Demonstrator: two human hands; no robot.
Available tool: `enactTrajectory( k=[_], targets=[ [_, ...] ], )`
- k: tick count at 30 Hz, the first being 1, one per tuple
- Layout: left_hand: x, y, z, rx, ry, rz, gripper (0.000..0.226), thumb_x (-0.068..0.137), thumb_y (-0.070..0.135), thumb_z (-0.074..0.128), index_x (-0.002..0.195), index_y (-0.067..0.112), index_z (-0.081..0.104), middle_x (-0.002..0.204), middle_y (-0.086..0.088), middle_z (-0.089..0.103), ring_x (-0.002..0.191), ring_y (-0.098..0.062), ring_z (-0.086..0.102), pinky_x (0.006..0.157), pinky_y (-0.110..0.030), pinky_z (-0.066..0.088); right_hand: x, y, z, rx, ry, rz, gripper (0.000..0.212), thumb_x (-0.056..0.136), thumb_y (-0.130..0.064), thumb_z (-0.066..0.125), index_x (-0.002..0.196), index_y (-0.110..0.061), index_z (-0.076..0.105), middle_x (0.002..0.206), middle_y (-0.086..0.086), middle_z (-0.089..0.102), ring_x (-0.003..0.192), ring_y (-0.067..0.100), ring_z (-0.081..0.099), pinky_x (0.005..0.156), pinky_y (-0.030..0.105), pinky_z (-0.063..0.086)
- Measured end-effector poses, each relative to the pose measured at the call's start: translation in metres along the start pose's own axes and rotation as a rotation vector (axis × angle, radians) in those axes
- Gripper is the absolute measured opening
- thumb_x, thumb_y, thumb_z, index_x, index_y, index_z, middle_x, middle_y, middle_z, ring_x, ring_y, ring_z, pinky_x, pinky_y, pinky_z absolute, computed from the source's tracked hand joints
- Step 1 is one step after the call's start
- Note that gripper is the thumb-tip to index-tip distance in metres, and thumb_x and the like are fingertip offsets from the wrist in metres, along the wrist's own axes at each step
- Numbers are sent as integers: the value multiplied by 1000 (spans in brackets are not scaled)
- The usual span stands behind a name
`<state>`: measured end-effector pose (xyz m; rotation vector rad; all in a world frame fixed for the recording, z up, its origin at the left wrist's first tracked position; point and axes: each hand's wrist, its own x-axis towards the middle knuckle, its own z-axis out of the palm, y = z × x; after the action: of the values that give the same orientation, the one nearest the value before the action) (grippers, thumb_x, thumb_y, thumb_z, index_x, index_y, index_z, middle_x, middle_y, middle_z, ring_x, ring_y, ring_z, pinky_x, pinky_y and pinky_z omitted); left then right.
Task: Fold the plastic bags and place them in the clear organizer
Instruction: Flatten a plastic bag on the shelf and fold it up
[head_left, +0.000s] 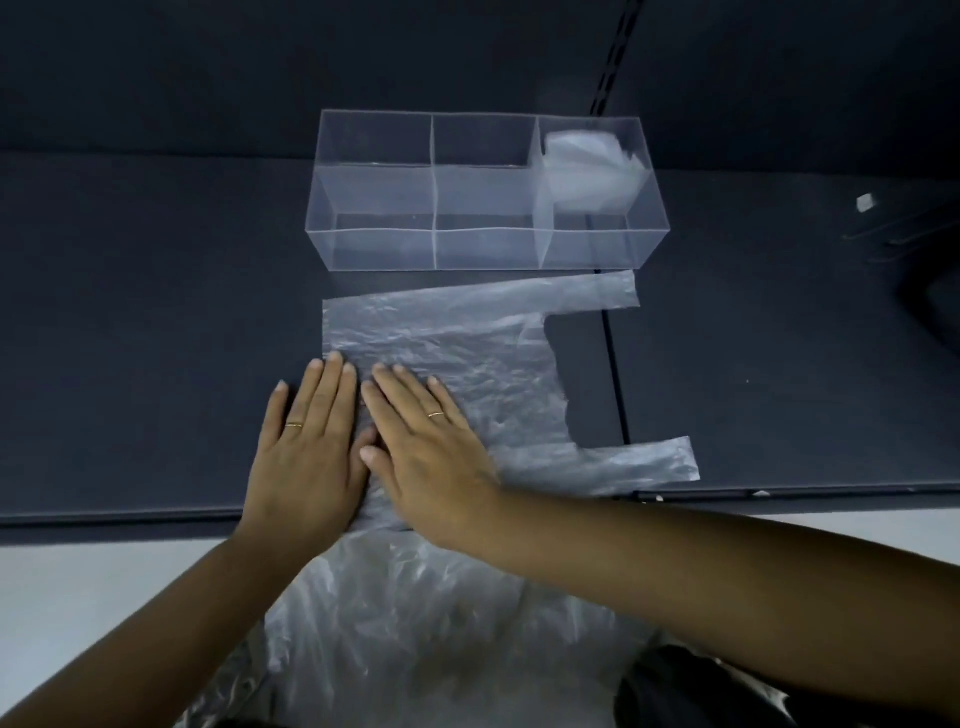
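A clear plastic bag (467, 353) lies spread flat on the dark table, its two handles pointing right. My left hand (306, 447) rests flat on the bag's left edge, fingers together and stretched out. Beside it, my right hand (426, 447) presses flat on the bag, its thumb touching the left hand. Behind the bag stands the clear organizer (374, 208) with three compartments. A folded bag (587, 166) sits in the right compartment; the other two hold nothing.
More crumpled plastic bags (415, 623) hang below the table's front edge (130, 517), near my body. A small white scrap (865, 202) lies at the far right. A dark object (930, 306) sits at the right border.
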<state>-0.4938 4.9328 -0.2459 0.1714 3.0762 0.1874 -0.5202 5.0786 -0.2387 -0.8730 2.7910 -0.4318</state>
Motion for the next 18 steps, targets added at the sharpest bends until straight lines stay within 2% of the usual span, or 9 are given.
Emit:
enactTrajectory(
  k=[4,7,11,13,15,17,18],
  targets=[
    [1,-2,3,38,-24,-6,74,98,51,6,147,0,26,155,-15,23,145,-27,19,117,-50,17,-16,30,3,-122,-4,53,67,98,-51,24,153,-15,13,161,4,6,149,18,1,120,41,-4],
    [0,-4,7,46,-25,-14,78,95,56,2,150,4,19,158,-10,15,147,-21,10,119,-46,9,-42,68,-5,-169,20,181,70,96,-56,16,153,-17,13,161,2,7,148,19,2,120,41,1],
    [-2,-7,4,48,11,14,77,95,57,3,150,5,20,158,-11,16,147,-24,10,119,-47,7,-73,112,-19,-223,22,341,71,94,-57,10,153,-17,10,161,2,6,147,17,-2,120,40,0],
    [-9,-12,1,13,70,110,72,98,55,14,148,5,28,156,-12,23,146,-27,18,117,-49,12,-83,124,-26,-238,25,392,73,93,-56,6,153,-16,9,161,4,6,147,16,-3,120,38,-4],
    [-27,-18,5,-3,92,335,74,96,61,25,147,7,32,155,-11,27,145,-26,22,117,-48,15,-90,126,-32,-212,76,404,73,92,-55,7,152,-13,12,161,7,9,147,18,-1,120,38,-4],
    [-49,-22,10,-6,44,491,80,90,66,40,146,10,32,154,-9,32,144,-23,25,116,-45,18,-92,115,-36,-118,145,336,73,94,-54,16,150,-9,22,159,12,17,147,23,9,120,39,3],
    [-58,-24,12,-19,43,509,76,89,60,50,146,11,36,152,-7,35,143,-21,28,116,-45,21,-90,104,-38,-49,159,256,73,94,-55,23,148,-7,29,157,12,22,146,25,15,120,39,7]
  ],
)
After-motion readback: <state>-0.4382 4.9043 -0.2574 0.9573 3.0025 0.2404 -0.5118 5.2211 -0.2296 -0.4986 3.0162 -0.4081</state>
